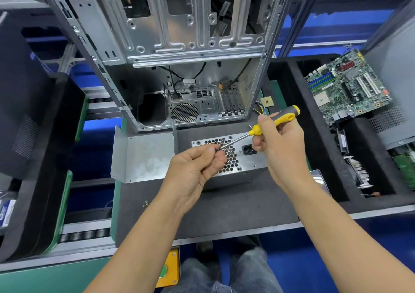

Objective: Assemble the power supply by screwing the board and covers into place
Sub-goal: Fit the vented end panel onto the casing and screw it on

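So the power supply is sitting on the dark worktop, basically dead center, with its perforated honeycomb face and the black power socket turned up toward the camera. Right over that face the right hand has its fingers wrapped around the yellow-and-grey handle of a screwdriver, shaft angled down and to the left. The left hand is curled up at the tip of that shaft, thumb and fingertips pinched together there, looks like it's holding something tiny against the tip but it's too small for me to tell what. Just left of the power supply there's a bent sheet-metal cover standing on the worktop, touching or nearly touching its side. Directly behind the power supply is an open computer case, bare metal, with loose cables and a round fan grille inside. Off to the right of the power supply, a green motherboard lies tilted in a black foam tray. Below the worktop edge you can see the person's knees in grey jeans.
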`<state>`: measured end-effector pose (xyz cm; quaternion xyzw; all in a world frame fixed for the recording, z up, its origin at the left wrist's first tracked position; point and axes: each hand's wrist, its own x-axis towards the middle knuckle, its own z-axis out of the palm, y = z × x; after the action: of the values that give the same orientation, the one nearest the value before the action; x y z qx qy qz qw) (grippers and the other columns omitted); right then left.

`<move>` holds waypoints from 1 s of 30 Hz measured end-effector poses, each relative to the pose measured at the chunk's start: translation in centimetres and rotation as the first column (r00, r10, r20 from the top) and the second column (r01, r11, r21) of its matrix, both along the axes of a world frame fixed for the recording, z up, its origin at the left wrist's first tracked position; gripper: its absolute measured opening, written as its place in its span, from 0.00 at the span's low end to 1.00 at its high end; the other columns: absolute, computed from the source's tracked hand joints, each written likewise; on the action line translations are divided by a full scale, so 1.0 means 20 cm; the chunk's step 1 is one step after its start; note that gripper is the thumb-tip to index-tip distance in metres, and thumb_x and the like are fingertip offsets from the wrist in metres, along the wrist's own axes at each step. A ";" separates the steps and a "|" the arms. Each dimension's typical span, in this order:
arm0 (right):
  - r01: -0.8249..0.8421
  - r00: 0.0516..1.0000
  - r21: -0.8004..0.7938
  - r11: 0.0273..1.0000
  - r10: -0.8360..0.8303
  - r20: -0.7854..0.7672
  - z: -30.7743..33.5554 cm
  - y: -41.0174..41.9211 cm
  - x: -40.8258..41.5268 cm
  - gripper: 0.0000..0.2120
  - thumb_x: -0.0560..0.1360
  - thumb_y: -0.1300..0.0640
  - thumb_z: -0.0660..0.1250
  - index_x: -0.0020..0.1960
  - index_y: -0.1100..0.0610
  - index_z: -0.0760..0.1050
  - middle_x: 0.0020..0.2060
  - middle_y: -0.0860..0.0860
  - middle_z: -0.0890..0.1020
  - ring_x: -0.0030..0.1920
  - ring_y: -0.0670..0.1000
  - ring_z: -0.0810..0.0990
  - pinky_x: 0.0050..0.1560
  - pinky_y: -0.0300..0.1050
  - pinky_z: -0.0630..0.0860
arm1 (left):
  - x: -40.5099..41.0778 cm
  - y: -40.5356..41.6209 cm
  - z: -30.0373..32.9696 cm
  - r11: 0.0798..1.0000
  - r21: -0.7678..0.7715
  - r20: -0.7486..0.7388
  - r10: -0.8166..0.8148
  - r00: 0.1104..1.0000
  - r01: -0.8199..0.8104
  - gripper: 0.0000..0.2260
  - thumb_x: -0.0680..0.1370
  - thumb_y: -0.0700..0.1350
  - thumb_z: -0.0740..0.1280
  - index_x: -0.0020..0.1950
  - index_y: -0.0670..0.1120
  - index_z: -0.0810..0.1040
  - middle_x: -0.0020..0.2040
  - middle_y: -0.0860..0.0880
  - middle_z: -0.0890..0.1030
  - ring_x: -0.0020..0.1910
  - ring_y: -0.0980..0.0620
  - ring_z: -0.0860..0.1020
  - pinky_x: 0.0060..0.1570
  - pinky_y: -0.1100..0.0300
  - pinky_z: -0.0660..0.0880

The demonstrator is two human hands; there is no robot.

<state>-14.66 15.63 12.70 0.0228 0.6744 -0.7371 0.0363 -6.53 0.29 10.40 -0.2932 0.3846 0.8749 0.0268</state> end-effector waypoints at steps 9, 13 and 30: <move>-0.004 0.997 0.084 0.996 0.010 -0.077 0.07 -0.03 0.06 0.17 0.74 0.52 0.73 0.48 0.63 0.70 0.33 0.53 0.83 0.32 0.57 0.84 0.32 0.45 0.79 | 0.00 0.02 -0.01 0.994 -0.095 -0.022 0.049 0.999 -0.051 0.04 0.76 0.34 0.69 0.49 0.36 0.81 0.40 0.41 0.86 0.41 0.49 0.86 0.42 0.65 0.81; -0.033 0.998 -0.049 0.998 0.035 0.058 0.06 -0.02 0.05 0.13 0.75 0.53 0.73 0.47 0.61 0.73 0.34 0.53 0.82 0.35 0.56 0.85 0.35 0.43 0.80 | 0.01 0.02 -0.01 0.989 -0.147 -0.075 0.022 0.997 -0.033 0.07 0.72 0.38 0.72 0.48 0.38 0.83 0.42 0.39 0.86 0.42 0.47 0.86 0.43 0.64 0.81; -0.211 0.951 -0.206 0.955 0.250 0.183 -0.03 0.08 0.06 0.15 0.73 0.64 0.73 0.54 0.62 0.70 0.42 0.60 0.83 0.45 0.61 0.86 0.42 0.47 0.82 | 0.01 0.04 0.00 0.963 -0.263 -0.125 -0.100 0.987 0.064 0.08 0.72 0.35 0.74 0.51 0.40 0.83 0.44 0.40 0.86 0.43 0.46 0.86 0.43 0.63 0.81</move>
<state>-13.42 17.17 12.06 0.0166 0.5938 -0.7805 0.1945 -6.42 1.03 10.43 -0.2170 0.5081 0.8335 -0.0019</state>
